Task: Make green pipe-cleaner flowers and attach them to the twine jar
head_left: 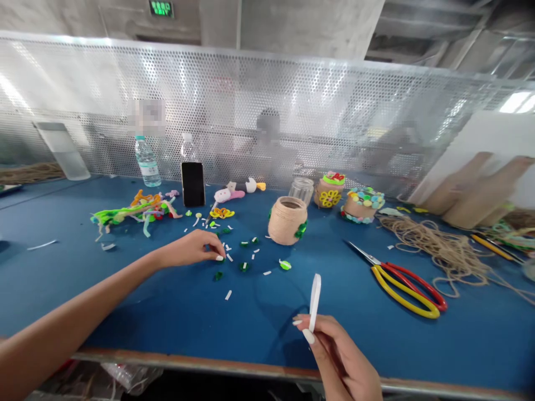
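My left hand (196, 247) is low over the table, its thumb and forefinger closed at a small dark green piece (223, 259), mostly hidden by the fingertips. Upright between thumb and fingers of my right hand (345, 356) is a thin white looped strip (315, 301), near the front edge. Scattered between the hands are dark green pieces (218, 275), some bearing white bits, small white paper strips (228, 294) and a bright green piece (285, 265). Beyond them stands a twine-wrapped jar (286, 223) with dark green pieces on its sides.
Yellow-and-red-handled scissors (405, 287) lie open at right, beside loose twine (438, 248). Decorated jars (329, 192), (361, 205) and a glass jar (301, 190) stand behind. A phone (193, 184), a water bottle (147, 162) and a colourful pipe-cleaner pile (140, 210) are at left.
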Tool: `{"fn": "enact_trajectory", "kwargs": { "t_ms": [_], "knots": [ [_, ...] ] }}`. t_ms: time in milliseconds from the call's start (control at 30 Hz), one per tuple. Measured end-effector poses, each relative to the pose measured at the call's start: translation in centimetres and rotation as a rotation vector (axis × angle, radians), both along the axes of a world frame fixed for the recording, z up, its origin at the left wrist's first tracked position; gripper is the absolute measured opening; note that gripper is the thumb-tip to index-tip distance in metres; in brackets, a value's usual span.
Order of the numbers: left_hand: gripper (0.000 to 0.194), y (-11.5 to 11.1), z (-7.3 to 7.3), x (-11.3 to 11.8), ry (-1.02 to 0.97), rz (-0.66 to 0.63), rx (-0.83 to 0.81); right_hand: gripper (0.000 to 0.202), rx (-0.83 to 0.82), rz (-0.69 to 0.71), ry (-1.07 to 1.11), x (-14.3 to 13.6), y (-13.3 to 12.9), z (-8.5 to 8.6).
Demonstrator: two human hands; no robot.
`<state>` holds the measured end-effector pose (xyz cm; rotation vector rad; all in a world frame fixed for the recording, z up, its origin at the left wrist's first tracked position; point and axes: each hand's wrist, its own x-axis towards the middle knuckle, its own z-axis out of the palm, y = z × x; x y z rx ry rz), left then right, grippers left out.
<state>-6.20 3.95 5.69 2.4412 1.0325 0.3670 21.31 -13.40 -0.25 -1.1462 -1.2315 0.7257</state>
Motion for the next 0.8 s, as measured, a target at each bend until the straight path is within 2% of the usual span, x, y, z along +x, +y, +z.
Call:
{"fn": "enact_trajectory", "kwargs": {
  "t_ms": [167,300,367,467,567,633,667,733,800],
  "knots": [
    [0.025,-0.4,-0.1,-0.4,0.004,0.013,0.030,0.014,0.059,0.071,-0.086,0.4,0.2,-0.2],
    [0.032,-0.8,-0.2,-0.5,0.033,-0.046,0.022,0.013,0.039,0.036,-0.044,0.3,0.1,-0.1],
    [0.028,-0.9,-0.1,-0.5,0.047,-0.064,0.043,0.014,0.050,0.087,-0.058,0.4,0.1,0.0],
    [0.026,-2.0,0.4,0.1,0.045,-0.005,0.131,0.014,0.040,0.132,-0.061,0.7,0.3,0.1],
    [0.030,-4.8,0.7,2.3,0.004,0.099,0.339,0.016,-0.023,0.127,-0.041,0.6,0.6,0.3],
    [0.027,-7.4,0.7,4.4,-0.030,0.027,0.675,0.016,-0.042,0.124,-0.013,0.0,0.7,0.6],
    [0.027,-8.6,0.6,5.5,-0.059,-0.033,0.740,0.016,-0.037,0.113,0.007,-0.4,0.8,0.7],
    [0.031,-10.5,0.4,7.5,-0.108,-0.122,0.757,0.015,-0.006,0.063,0.043,-1.1,0.7,1.0],
    [0.030,-11.5,0.2,9.0,-0.128,-0.182,0.764,0.015,0.037,0.055,0.041,-1.8,0.6,1.1]
  ]
}}
